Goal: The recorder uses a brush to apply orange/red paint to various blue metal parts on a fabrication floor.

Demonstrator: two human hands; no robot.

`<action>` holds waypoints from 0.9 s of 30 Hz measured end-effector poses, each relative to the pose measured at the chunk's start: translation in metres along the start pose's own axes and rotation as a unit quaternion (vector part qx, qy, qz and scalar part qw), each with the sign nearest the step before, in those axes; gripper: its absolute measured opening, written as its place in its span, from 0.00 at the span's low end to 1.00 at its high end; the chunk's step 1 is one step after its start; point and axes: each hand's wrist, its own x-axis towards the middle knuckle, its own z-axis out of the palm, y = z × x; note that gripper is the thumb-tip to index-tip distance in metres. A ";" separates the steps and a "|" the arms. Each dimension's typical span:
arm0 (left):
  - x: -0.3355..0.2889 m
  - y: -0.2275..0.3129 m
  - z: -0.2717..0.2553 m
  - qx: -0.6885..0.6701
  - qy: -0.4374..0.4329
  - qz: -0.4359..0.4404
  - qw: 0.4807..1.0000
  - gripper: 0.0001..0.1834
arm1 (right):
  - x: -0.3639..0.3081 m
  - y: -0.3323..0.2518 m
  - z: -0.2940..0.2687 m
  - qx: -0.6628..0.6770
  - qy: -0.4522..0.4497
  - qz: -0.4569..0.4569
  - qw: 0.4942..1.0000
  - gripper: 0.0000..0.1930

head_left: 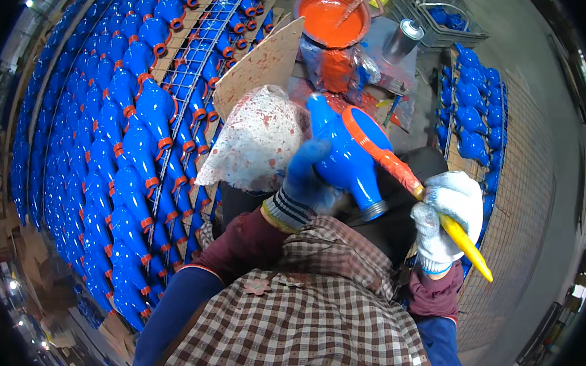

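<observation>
My left hand (307,181), in a blue-stained knit glove, grips a glossy blue metal pipe-fitting body (341,160) above my lap. The fitting is tilted, with a bare threaded end pointing down toward me. Orange paint covers the raised round rim on its upper side. In my white-gloved right hand (451,211) is a paintbrush (462,241) with a yellow handle. Its orange-coated head lies against the right part of that rim. A white cloth (255,136) spotted with red paint lies beside my left hand.
Ahead, a bowl (299,12) of orange paint with a stirring stick stands near a metal can (403,41). A stained board (257,68) leans left of it. Racks of blue fittings (135,104) fill the left; more fittings (473,117) sit right, below a grey crate (446,36).
</observation>
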 end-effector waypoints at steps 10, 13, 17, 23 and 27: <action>-0.010 0.003 0.010 -0.255 -0.045 -0.177 0.949 0.51 | 0.001 0.040 0.003 0.181 0.079 0.080 0.977 0.10; -0.007 -0.014 -0.017 -0.253 -0.071 -0.199 0.944 0.51 | 0.001 0.056 0.008 0.275 0.088 0.158 0.944 0.10; -0.005 -0.010 -0.003 -0.400 -0.138 -0.245 0.872 0.46 | 0.000 0.065 0.012 0.396 0.101 0.292 0.865 0.12; 0.007 0.013 -0.026 0.061 -0.019 -0.083 0.995 0.41 | 0.013 0.057 -0.001 0.283 0.144 0.215 0.923 0.11; -0.006 0.024 0.001 0.580 -0.032 0.069 0.811 0.43 | 0.051 0.048 0.007 -0.017 0.028 0.152 0.988 0.08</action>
